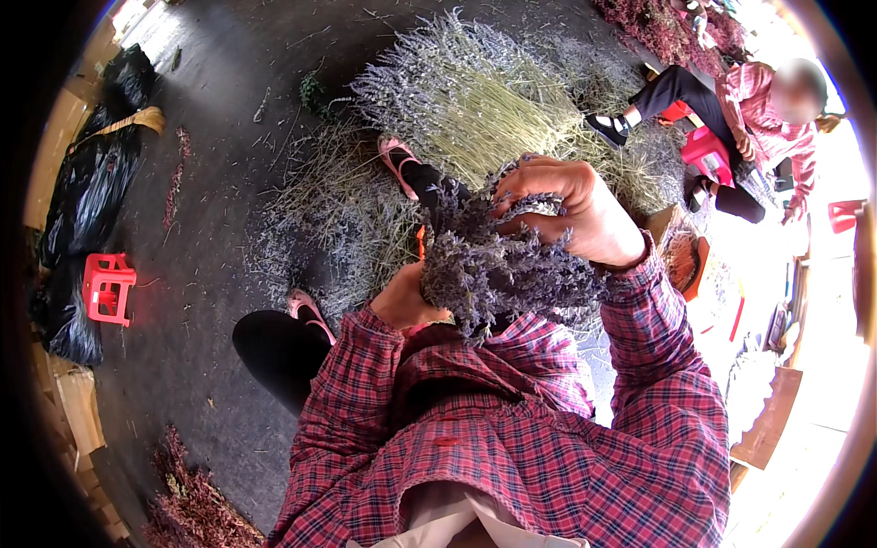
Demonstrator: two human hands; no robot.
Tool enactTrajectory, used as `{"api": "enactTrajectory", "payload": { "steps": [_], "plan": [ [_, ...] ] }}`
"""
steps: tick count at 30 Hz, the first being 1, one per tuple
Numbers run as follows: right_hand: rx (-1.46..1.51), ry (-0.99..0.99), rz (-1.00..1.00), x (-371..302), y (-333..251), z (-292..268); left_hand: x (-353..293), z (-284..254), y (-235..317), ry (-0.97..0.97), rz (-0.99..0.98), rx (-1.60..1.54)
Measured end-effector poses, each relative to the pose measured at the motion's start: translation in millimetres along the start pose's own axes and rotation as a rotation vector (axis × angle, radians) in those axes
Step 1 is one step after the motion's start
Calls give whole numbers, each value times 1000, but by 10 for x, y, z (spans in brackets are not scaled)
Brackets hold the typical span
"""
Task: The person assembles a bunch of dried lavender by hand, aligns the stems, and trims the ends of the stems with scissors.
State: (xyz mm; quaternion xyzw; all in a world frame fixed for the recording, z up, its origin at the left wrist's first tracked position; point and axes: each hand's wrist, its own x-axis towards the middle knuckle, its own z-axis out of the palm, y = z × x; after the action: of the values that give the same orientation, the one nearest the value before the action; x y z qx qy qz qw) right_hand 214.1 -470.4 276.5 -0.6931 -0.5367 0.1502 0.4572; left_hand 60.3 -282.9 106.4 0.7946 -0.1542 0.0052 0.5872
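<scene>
A thick bunch of dried purple lavender (512, 279) is held upright in front of my lap, its flower heads spread toward me. My left hand (406, 298) is closed around the bunch from the left and below; its fingertips and the stems are hidden under the flowers. At the bunch's upper right edge, my right hand (571, 205) has thumb and fingers bent together on a few lavender sprigs. Beyond my hands a large heap of long-stemmed lavender (475, 100) lies on the floor, with its flower heads pointing away to the left.
Loose lavender scraps (343, 224) litter the dark floor around my feet. A red plastic stool (110, 289), black plastic bags (96, 192) and a straw broom (146, 119) are at the left. Reddish dried flowers (196, 502) lie lower left. Another person (758, 119) sits at upper right.
</scene>
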Motion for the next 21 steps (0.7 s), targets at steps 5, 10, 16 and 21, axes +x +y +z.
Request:
{"api": "enactTrajectory", "payload": {
  "steps": [5,10,16,21],
  "plan": [
    [-9,11,-42,-7,-26,47,-5,8,0,5,-33,-45],
    [-66,0,-92,14,-48,65,-29,28,-41,14,-50,-4],
    [-74,-8,-80,-4,-69,72,-23,26,-14,38,-63,-63],
    [208,23,-5,-19,35,35,-28,-25,-39,4,-33,-142]
  ]
}}
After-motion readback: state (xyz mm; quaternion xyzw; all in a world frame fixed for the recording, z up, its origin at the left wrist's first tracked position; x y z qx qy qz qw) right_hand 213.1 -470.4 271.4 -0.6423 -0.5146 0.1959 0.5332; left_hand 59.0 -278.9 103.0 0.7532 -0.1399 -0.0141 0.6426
